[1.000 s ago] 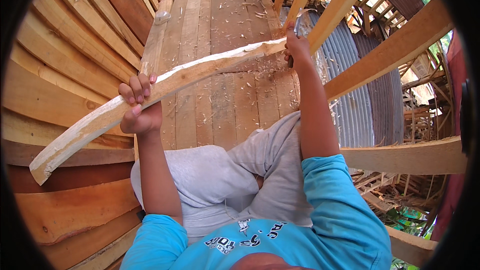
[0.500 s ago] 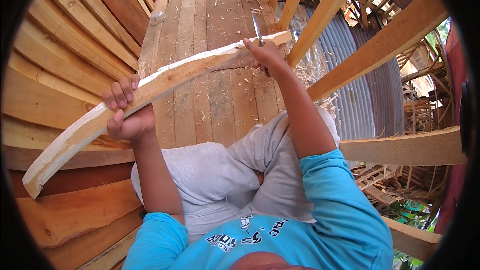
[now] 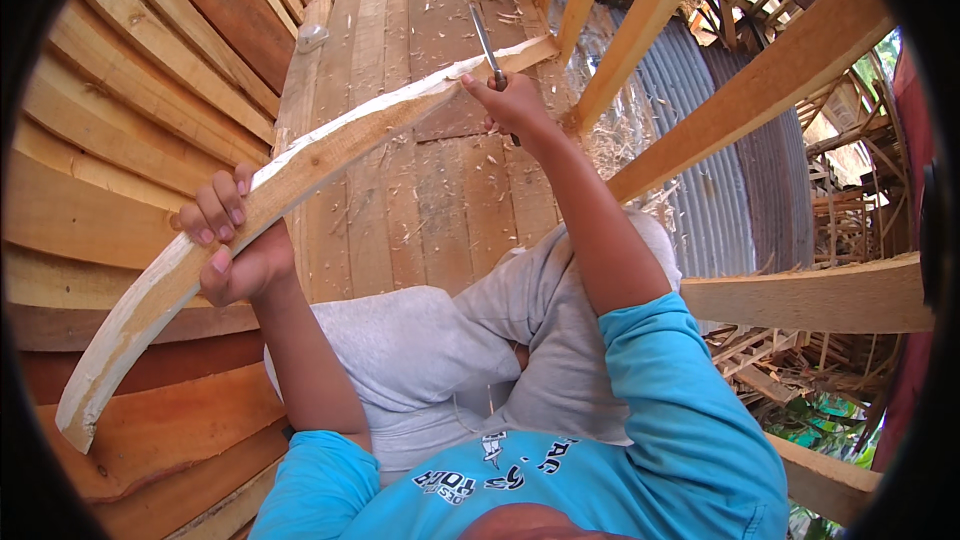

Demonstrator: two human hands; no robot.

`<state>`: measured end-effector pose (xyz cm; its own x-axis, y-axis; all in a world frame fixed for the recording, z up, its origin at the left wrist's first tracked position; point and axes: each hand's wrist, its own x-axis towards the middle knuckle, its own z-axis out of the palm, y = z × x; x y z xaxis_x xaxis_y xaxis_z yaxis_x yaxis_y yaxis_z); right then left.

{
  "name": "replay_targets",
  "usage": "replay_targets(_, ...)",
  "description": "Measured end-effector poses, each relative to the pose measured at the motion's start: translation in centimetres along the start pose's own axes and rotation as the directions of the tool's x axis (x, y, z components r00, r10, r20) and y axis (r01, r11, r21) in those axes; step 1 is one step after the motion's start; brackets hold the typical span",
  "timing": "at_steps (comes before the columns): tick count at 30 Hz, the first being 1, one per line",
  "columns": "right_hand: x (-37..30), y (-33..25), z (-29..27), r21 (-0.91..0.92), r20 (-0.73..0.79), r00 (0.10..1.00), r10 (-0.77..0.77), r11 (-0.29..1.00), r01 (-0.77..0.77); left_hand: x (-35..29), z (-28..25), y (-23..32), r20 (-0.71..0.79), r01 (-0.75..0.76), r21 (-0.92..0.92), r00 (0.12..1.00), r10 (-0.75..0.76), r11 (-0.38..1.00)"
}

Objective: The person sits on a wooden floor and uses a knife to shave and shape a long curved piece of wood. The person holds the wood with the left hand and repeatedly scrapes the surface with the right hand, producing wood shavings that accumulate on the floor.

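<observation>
A long piece of wood (image 3: pixel 345 148), pale along its top edge, slants from the lower left up to the right across my front. My left hand (image 3: pixel 240 235) is wrapped round its lower part, with the fingers over the top and the thumb on the near side. My right hand (image 3: pixel 510 105) is closed round the handle of a knife (image 3: pixel 486 44). Its narrow blade points up and away, crossing the wood near the far end. Most of the handle is hidden in my fist.
Wood shavings (image 3: pixel 400 225) lie scattered over the plank floor (image 3: pixel 437 180). Stacked boards (image 3: pixel 110 175) line the left side. On the right stand wooden posts (image 3: pixel 640 25), with corrugated metal sheets (image 3: pixel 700 160) beyond them. A small clear object (image 3: pixel 312 37) sits on the floor at the far left.
The wood has shifted left and its near end has dropped lower. Both my hands have moved left, and the knife blade now reaches farther up and left.
</observation>
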<state>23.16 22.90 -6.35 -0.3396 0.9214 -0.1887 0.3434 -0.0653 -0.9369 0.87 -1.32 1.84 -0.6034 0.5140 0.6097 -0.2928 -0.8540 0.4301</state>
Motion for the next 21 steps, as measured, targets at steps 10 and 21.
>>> replay_targets(10, 1.8, 3.3, 0.2, -0.177, -0.111, 0.985, -0.131, 0.978, 0.11, -0.1, -1.9, -1.5, 0.045, 0.083, 0.036, 0.995, -0.085, 0.996)
replay_targets(21, -2.8, -0.5, 0.8, -0.344, 0.06, 0.93, -0.362, 0.867, 0.36, 0.0, -2.1, -1.2, 0.048, 0.094, 0.045, 0.994, -0.096, 0.995)
